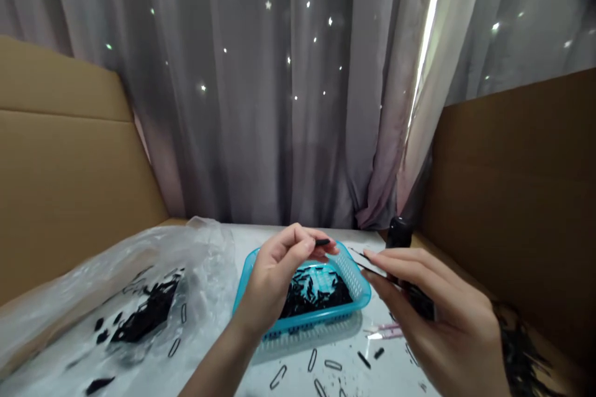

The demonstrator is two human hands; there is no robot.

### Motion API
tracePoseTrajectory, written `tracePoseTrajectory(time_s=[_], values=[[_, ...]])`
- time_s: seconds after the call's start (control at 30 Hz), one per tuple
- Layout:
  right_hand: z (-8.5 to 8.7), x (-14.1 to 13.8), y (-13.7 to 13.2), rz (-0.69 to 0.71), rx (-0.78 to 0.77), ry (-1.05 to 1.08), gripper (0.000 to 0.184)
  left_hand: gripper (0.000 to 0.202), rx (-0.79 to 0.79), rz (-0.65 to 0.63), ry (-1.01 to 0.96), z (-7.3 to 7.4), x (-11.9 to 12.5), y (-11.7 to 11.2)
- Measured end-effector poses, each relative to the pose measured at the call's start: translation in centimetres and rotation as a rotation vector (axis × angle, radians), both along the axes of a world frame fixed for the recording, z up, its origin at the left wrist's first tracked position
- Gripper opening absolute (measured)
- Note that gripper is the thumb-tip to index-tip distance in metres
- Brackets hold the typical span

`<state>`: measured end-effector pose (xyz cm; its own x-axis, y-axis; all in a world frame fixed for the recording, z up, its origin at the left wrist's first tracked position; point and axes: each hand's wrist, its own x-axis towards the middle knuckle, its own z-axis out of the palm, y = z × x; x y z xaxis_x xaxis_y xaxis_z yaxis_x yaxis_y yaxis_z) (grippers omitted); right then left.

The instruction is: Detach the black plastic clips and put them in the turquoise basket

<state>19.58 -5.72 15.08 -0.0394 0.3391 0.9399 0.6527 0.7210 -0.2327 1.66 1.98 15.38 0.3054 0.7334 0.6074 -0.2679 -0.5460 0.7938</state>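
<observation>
My left hand [279,273] is raised over a blue plastic basket [356,285] and pinches a small black piece [322,241] between thumb and fingertips. The basket holds a heap of small black pieces [314,294]. My right hand [433,316] is to the right of the basket, fingers together, gripping a thin flat dark-and-white part [367,262] whose tip points toward the left hand. What lies deeper in its palm is hidden.
A crumpled clear plastic bag [116,285] with more black pieces lies at the left. Loose metal clips [311,360] are scattered at the front. A black bottle [398,232] stands behind the right hand. Cardboard walls stand left and right, with a grey curtain behind.
</observation>
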Motion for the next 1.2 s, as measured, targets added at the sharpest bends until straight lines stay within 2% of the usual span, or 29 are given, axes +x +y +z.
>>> tracePoseTrajectory(time_s=[0.1, 0.2, 0.43, 0.83, 1.2], values=[[-0.1, -0.1, 0.5, 0.046, -0.001, -0.019, 0.018, 0.023, 0.018, -0.056, -0.088, -0.5, -0.1, -0.4], [-0.3, -0.1, 0.9, 0.065, -0.014, -0.033, 0.017, 0.023, 0.025, -0.056, -0.076, -1.0, -0.4, -0.4], [-0.5, -0.2, 0.6, 0.007, 0.033, -0.041, 0.014, 0.016, 0.040, -0.107, -0.021, -1.4, -1.0, -0.3], [-1.4, -0.1, 0.9, -0.016, -0.023, -0.046, 0.019, 0.014, 0.167, 0.092, 0.140, -1.6, -0.9, -0.5], [-1.5, 0.1, 0.9, -0.075, 0.012, -0.092, 0.018, 0.017, 0.224, 0.148, 0.165, -1.7, -0.4, -0.3]])
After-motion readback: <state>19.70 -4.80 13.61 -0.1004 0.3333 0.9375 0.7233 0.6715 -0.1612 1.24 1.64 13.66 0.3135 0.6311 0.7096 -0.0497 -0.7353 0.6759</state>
